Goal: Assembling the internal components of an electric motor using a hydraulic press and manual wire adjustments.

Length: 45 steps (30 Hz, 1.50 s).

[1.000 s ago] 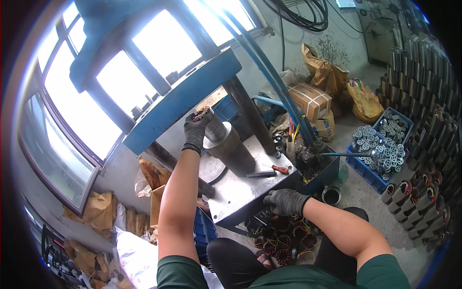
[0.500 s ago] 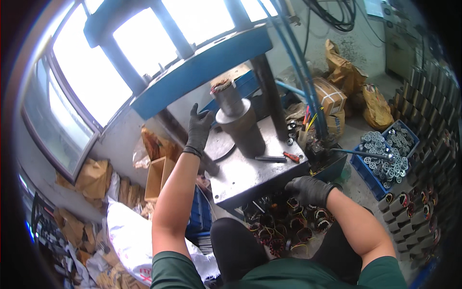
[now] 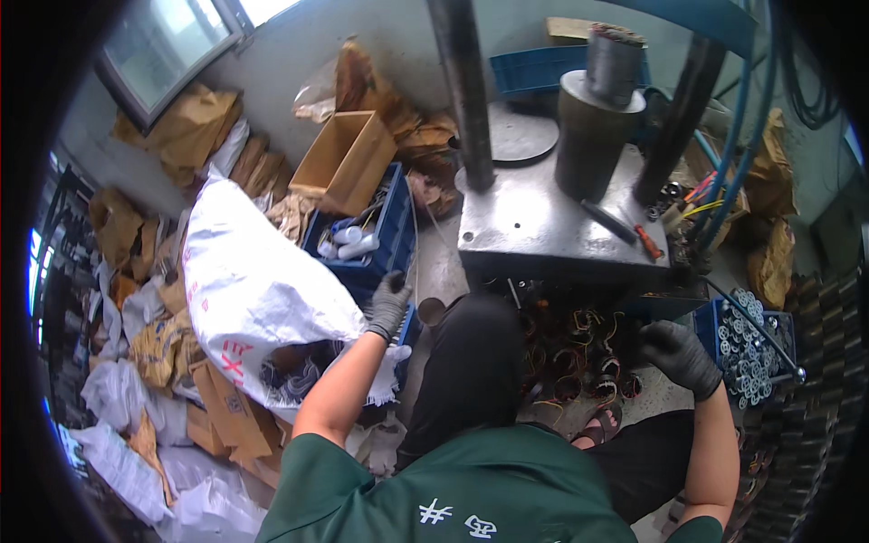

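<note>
My left hand (image 3: 391,306), in a dark grey glove, is low beside a blue crate (image 3: 406,217) and the edge of a white woven sack (image 3: 258,271). Its fingertips are hidden, so I cannot tell its grip. A small round metal piece (image 3: 432,312) lies between it and my knee. Over the floor at the right is my gloved right hand (image 3: 681,357), fingers curled in; what they hold, if anything, is hidden. On the press table (image 3: 534,222) stands a thick steel cylinder (image 3: 593,145), with a narrower metal cylinder (image 3: 613,72) topped by reddish windings upright on it.
Two steel columns (image 3: 466,100) rise from the table. A dark bar (image 3: 608,222) and a red-handled tool (image 3: 649,242) lie near its edge. Wound stators (image 3: 568,387) with loose wires cover the floor below. A blue bin of grey wheel-like parts (image 3: 747,348) stands right; cardboard (image 3: 226,412) lies left.
My left hand has left the press and come down to the blue crate. My right hand has moved away from the table's front edge. The view has swung left and down.
</note>
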Motion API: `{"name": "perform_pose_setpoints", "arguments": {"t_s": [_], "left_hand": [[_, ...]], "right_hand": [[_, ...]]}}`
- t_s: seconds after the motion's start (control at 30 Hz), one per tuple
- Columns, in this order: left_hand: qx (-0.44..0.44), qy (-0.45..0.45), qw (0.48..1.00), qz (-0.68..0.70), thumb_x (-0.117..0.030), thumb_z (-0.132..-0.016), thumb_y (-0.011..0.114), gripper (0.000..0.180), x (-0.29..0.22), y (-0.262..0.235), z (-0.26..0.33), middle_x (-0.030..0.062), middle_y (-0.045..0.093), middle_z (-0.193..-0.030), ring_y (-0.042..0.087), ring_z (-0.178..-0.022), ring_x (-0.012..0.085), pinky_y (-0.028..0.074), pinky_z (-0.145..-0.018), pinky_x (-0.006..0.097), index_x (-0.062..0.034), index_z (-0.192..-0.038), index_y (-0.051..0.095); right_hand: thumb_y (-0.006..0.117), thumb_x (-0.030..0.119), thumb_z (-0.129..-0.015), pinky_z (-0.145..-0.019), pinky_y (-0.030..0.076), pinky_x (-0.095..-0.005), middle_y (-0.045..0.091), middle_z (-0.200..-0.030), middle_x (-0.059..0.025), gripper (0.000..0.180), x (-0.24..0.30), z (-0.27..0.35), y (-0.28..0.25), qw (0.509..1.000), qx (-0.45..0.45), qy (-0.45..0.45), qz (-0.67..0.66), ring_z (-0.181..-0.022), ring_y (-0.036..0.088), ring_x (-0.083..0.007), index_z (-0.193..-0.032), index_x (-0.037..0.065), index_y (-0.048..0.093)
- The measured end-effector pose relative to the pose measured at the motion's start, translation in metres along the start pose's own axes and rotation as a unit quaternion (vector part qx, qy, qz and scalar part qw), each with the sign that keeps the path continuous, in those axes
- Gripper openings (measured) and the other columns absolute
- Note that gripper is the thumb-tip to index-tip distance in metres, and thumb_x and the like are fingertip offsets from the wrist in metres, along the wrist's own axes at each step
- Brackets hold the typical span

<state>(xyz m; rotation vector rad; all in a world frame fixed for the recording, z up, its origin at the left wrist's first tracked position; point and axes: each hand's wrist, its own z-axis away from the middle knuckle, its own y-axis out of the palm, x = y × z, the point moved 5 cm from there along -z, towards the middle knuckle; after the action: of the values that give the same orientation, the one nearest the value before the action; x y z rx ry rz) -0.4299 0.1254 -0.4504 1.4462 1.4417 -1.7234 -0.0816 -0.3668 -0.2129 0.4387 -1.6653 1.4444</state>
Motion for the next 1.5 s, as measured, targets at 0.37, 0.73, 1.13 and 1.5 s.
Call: {"name": "perform_pose_setpoints", "arguments": {"t_s": [0.37, 0.73, 1.13, 1.5], "left_hand": [[0.177, -0.14, 0.949, -0.219, -0.036, -0.084, 0.075, 0.075, 0.101, 0.087, 0.094, 0.0271, 0.062, -0.133, 0.061, -0.123, 0.0403, 0.048, -0.107, 0.047, -0.0107, -0.149, 0.049], [0.033, -0.051, 0.949, -0.308, -0.036, -0.075, 0.083, 0.051, 0.091, 0.09, 0.084, 0.0226, 0.068, -0.107, 0.064, -0.11, 0.0408, 0.053, -0.096, 0.047, -0.0049, -0.113, 0.07], [-0.073, -0.087, 0.907, 0.405, -0.025, -0.094, 0.078, 0.025, -0.032, 0.007, 0.041, 0.0025, 0.065, -0.096, 0.062, -0.082, 0.0154, 0.053, -0.071, 0.033, -0.0089, -0.098, 0.059], [0.241, -0.003, 0.695, 0.678, -0.041, -0.104, 0.054, 0.054, -0.269, 0.03, -0.037, 0.0133, 0.054, -0.145, 0.049, -0.136, 0.0288, 0.032, -0.118, 0.052, -0.0073, -0.145, 0.045]], "right_hand": [[0.067, -0.006, -0.087, -0.094, 0.052, -0.0368, 0.07, -0.109, -0.0127, 0.03, 0.035, 0.028, -0.047, 0.953, -0.259, -0.064, 0.143, -0.104, 0.069, -0.027, -0.116, 0.001, 0.067], [0.061, -0.001, -0.101, -0.106, 0.048, -0.0381, 0.064, -0.131, -0.0132, 0.037, 0.025, 0.193, -0.125, 0.724, -0.59, -0.079, 0.349, -0.122, 0.061, -0.0262, -0.138, 0.0, 0.058], [0.057, 0.0, -0.101, -0.099, 0.054, -0.037, 0.059, -0.133, -0.0149, 0.034, -0.035, 0.111, -0.171, 0.637, -0.745, -0.193, -0.045, -0.114, 0.065, -0.0235, -0.135, -0.004, 0.053], [0.073, 0.003, -0.089, -0.083, 0.059, -0.0332, 0.063, -0.118, -0.0157, 0.071, -0.038, 0.025, -0.249, 0.571, -0.799, -0.114, 0.148, -0.094, 0.069, -0.0226, -0.151, 0.006, 0.04]]}}
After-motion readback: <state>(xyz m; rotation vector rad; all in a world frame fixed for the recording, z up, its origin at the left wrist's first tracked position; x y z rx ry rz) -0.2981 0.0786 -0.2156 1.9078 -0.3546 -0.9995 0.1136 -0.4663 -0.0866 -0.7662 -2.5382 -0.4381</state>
